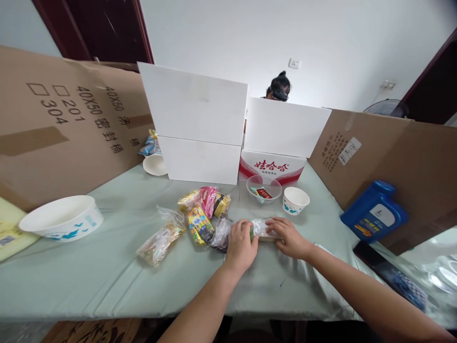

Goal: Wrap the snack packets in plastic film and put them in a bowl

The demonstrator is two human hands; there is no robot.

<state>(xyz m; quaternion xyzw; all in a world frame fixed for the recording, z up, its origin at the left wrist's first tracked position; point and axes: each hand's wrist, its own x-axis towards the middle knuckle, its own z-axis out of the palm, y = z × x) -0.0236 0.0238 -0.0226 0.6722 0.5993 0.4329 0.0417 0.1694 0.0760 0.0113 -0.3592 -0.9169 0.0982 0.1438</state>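
Observation:
A flat package in shiny clear plastic (262, 228) lies on the table in front of me, held between both hands. My left hand (243, 243) has its curled fingers closed on the left end, where a bit of green shows beside the thumb. My right hand (291, 239) grips the right end, with fingers over the top. Left of my left hand sit a dark packet in clear plastic (221, 234), a yellow and blue snack packet (200, 224), a pink packet (207, 200) and a yellow-black packet (222, 205). Further left is a clear bag of brownish food (162, 240).
Behind the package stand a clear bowl (263, 195) with small packets and a paper cup (295, 200). A large paper bowl (64, 216) is left; a blue bottle (376, 212) and phone (389, 274) are right. White panels (203, 159) and cardboard sheets surround the table. A person sits beyond.

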